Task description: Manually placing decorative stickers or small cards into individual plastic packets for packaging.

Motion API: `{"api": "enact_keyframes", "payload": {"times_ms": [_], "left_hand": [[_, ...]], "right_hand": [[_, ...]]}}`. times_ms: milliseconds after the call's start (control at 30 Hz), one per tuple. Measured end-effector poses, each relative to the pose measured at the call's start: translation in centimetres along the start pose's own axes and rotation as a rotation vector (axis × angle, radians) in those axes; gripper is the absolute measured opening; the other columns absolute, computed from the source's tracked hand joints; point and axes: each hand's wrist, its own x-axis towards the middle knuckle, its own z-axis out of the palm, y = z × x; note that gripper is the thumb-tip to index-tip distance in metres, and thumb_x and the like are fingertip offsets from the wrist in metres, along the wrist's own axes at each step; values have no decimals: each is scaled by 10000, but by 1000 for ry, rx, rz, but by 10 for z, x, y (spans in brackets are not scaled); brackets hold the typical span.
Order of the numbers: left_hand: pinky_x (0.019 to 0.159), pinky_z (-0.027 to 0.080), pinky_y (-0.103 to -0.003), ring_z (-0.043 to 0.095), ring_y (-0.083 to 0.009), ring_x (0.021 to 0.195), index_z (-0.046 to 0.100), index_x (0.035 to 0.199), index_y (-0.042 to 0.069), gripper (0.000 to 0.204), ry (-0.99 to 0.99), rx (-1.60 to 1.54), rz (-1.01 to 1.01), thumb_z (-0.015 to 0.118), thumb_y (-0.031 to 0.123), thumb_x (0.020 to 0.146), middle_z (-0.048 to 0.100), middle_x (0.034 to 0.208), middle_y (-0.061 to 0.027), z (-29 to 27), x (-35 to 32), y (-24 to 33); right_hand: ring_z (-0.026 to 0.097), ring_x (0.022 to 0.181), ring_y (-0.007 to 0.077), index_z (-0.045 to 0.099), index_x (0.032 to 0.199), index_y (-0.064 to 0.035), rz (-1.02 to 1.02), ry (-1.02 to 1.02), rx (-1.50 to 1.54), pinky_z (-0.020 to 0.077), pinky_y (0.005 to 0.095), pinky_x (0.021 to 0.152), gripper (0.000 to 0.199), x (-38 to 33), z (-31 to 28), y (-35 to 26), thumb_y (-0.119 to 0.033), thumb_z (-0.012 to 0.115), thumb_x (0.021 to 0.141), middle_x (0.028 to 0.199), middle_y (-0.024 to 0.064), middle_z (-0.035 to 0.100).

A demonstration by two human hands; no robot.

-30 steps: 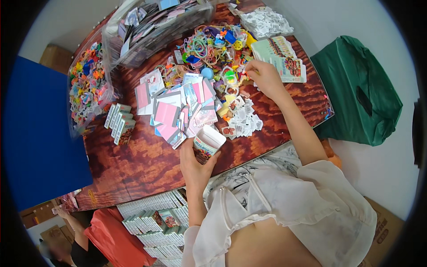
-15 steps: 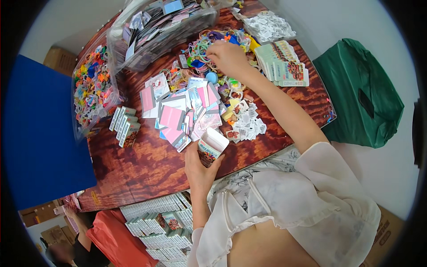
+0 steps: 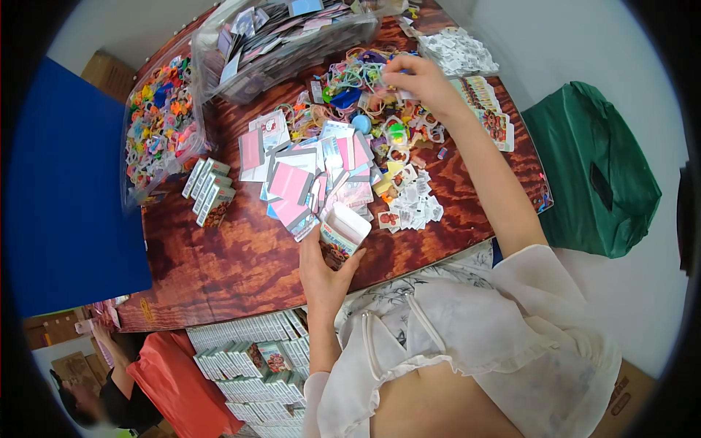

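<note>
My left hand point(image 3: 325, 281) grips a small open carton point(image 3: 338, 235), tilted with its open top toward the far side. Just beyond it lies a loose heap of pink, white and grey cards point(image 3: 290, 182). My right hand point(image 3: 425, 82) is over the right side of a pile of colourful bands and trinkets point(image 3: 347, 80). Its thumb and fingers are pinched together, with something small and pale at the tips that I cannot make out. Small white printed packets point(image 3: 415, 204) lie to the right of the cards. A round blue piece point(image 3: 361, 124) sits between cards and bands.
Closed cartons point(image 3: 213, 197) stand at left beside a clear tub of trinkets point(image 3: 162, 135). A clear bin of cards point(image 3: 292, 66), white packets point(image 3: 460, 51) and flat cartons point(image 3: 498, 128) line the far side. Stacked cartons point(image 3: 252, 358), a red bag point(image 3: 179, 383) and another person point(image 3: 131, 387) are below.
My right hand has moved right over the trinket pile and now covers part of the flat cartons. The left hand still holds the carton. The whole view has shifted slightly.
</note>
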Motion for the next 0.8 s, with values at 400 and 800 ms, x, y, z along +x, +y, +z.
{"api": "enact_keyframes", "payload": {"times_ms": [400, 800], "left_hand": [[797, 551, -345, 628, -228, 1016, 487, 1317, -28, 734, -126, -18, 69, 871, 117, 709, 587, 1149, -136, 15, 8, 15], [862, 486, -409, 594, -335, 1007, 525, 1254, 1, 723, -39, 0, -3, 891, 191, 661, 594, 1119, -171, 13, 5, 18]], "right_hand": [[640, 781, 108, 603, 998, -66, 22, -90, 126, 491, 208, 648, 100, -36, -7, 29, -153, 624, 955, 1043, 108, 711], [567, 586, 78, 575, 950, -62, 179, -340, 623, 407, 202, 481, 139, -95, 18, -9, -196, 611, 956, 770, 69, 662]]}}
